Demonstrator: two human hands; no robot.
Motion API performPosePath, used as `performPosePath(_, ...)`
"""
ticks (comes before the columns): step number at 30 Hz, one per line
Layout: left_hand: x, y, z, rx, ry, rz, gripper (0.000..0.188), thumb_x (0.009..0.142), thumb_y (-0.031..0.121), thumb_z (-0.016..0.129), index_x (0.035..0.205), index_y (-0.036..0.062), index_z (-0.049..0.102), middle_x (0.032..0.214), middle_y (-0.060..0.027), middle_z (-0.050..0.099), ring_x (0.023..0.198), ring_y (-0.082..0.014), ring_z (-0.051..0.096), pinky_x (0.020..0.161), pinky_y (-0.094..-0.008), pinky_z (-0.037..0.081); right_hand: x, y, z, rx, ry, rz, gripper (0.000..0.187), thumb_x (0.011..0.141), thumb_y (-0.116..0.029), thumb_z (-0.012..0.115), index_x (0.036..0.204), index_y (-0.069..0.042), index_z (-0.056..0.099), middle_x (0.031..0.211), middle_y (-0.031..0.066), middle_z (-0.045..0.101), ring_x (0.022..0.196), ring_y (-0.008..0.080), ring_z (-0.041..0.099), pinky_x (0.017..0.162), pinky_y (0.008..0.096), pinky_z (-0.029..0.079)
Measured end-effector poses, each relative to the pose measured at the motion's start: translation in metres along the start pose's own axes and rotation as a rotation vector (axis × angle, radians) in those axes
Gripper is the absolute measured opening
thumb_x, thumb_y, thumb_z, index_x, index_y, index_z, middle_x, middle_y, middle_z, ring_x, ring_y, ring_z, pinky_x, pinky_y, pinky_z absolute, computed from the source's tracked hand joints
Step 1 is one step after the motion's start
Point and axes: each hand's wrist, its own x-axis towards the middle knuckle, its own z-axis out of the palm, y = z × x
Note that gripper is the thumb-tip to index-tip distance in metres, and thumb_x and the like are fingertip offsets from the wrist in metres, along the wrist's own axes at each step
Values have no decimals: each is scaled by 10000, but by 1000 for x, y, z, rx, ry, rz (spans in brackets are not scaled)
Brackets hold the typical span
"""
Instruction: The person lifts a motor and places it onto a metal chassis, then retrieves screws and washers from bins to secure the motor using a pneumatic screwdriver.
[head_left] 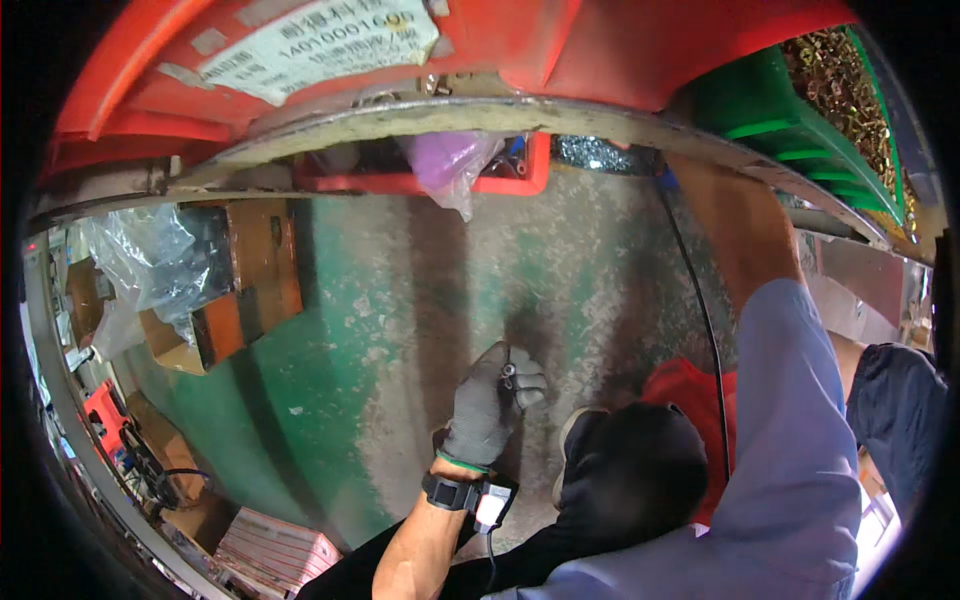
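Note:
My left hand point(497, 393), in a grey knit glove, is low over the floor near the middle of the view. Its fingers are curled around a small metal ring-shaped part point(510, 371); whether more pieces lie in the palm I cannot tell. My right forearm point(735, 215), in a rolled blue-grey sleeve point(795, 400), reaches up to the right. It passes beneath the bench edge point(560, 112), which hides the right hand. Close to where that arm disappears lies a heap of shiny small metal pieces point(598, 153).
A red bin point(600, 50) and a green bin of brassy metal pieces point(845, 90) stand on the bench. Under it is a red crate point(538, 165) with a purple bag point(450, 160). Cardboard boxes point(265, 260) stand left. A black cable point(697, 270) hangs beside my right arm.

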Motion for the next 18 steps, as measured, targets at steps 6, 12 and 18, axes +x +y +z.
performPosePath(6, -1, 4, 7, 60, 6, 18, 221, 1064, 264, 496, 988, 73, 579, 851, -25, 548, 774, -178, 529, 686, -308, 479, 14, 1, 5, -14, -1, 7, 237, 946, -221, 609, 1058, -38, 711, 872, 106, 685, 826, 268, 669, 765, 419, 559)
performPosePath(12, -9, 9, 17, 121, 106, 47, 229, 1066, 265, 484, 984, 75, 580, 846, -28, 547, 761, -176, 519, 686, -312, 477, 21, 6, -16, 30, -32, -18, 248, 960, -228, 606, 1076, -37, 714, 855, 89, 685, 808, 245, 666, 757, 408, 559)
performPosePath(18, -2, 14, 12, 46, -77, 3, 219, 1071, 259, 477, 991, 86, 583, 846, -21, 548, 763, -176, 521, 694, -308, 463, 18, 13, -31, 121, -58, -16, 258, 974, -235, 603, 1093, -37, 717, 838, 72, 685, 789, 222, 663, 748, 397, 559)
